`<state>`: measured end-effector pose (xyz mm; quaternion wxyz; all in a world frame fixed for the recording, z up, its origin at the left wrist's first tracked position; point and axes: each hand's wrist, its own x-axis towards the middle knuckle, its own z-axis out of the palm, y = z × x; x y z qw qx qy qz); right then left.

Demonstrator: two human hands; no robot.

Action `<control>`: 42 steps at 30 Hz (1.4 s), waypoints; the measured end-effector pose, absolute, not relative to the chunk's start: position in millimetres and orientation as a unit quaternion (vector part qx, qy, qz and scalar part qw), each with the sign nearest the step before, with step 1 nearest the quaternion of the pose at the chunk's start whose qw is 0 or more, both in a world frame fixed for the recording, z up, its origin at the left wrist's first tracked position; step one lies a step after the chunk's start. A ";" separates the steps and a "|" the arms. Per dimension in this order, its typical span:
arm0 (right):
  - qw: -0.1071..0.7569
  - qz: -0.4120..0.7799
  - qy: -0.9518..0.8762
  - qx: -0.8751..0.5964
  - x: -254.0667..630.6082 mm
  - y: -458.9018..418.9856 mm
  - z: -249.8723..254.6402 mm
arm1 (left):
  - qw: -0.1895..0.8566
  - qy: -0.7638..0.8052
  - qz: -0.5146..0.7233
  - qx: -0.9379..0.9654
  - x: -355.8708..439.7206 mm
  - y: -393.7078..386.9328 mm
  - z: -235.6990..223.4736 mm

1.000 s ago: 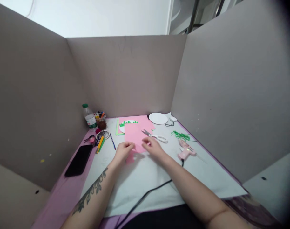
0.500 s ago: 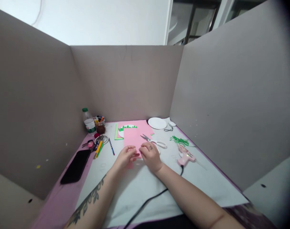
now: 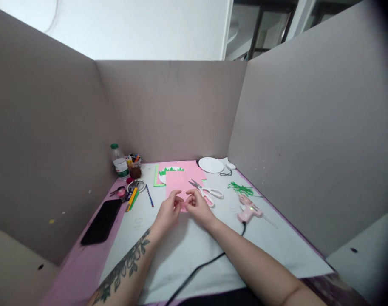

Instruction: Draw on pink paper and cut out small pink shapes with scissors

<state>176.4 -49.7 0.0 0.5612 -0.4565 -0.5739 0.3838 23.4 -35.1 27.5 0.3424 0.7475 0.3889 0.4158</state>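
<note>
My left hand (image 3: pixel 168 207) and my right hand (image 3: pixel 199 208) meet over the near edge of a pink sheet of paper (image 3: pixel 174 182). Both have fingers and thumb pinched on a small pink paper piece (image 3: pixel 183 207), which shows between the fingertips. Its shape is mostly hidden by the hands. Just beyond my right hand lie white-handled scissors (image 3: pixel 208 190), blades apart and pointing to the far left. Behind the pink sheet is a white disc with a green jagged paper edge (image 3: pixel 171 171), resting on larger pink and green sheets.
On the right are a pink glue gun (image 3: pixel 248 210) with a black cord, green paper strips (image 3: pixel 241 188) and a white plate (image 3: pixel 210 165). Along the left stand a bottle (image 3: pixel 120 162), a phone (image 3: pixel 101 222), a pencil (image 3: pixel 149 195) and several tools. Grey panels (image 3: pixel 171 110) enclose the table.
My left hand has turned, and its fingertips now sit closer to those of my right hand. The right hand has shifted slightly, uncovering more of the scissor handles.
</note>
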 end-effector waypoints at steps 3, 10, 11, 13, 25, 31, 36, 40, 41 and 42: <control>0.585 0.436 -0.499 -0.468 176.2 -43.4 -6.1 | 0.352 0.413 0.491 0.682 21.7 -29.2 27.3; 0.597 0.464 -0.434 -0.490 173.3 -42.4 -7.9 | 0.454 0.428 0.424 0.656 27.1 -25.1 21.2; 0.589 0.463 -0.442 -0.493 173.5 -42.8 -7.1 | 0.463 0.432 0.418 0.652 27.8 -25.0 18.6; 0.563 0.430 -0.480 -0.517 179.8 -42.4 -3.8 | 0.476 0.445 0.422 0.630 27.3 -23.4 13.4; 0.106 0.033 -0.612 -0.783 260.8 -35.4 9.6 | 0.335 0.519 0.473 0.628 1.4 4.6 12.5; 0.079 0.063 -0.610 -0.786 257.8 -38.6 14.2 | 0.368 0.526 0.479 0.599 -3.4 14.5 8.8; 0.165 0.022 -0.585 -0.794 267.0 -38.8 16.4 | 0.390 0.532 0.468 0.588 -4.5 18.7 8.3; 0.226 0.035 -0.529 -0.817 273.0 -34.3 15.5 | 0.421 0.528 0.448 0.586 -5.9 16.8 12.4; 0.264 0.066 -0.519 -0.810 273.4 -33.3 16.0 | 0.432 0.521 0.441 0.589 -5.8 15.3 13.9; 0.319 0.113 -0.508 -0.792 273.1 -32.7 16.8 | 0.443 0.513 0.434 0.594 -5.3 13.5 15.4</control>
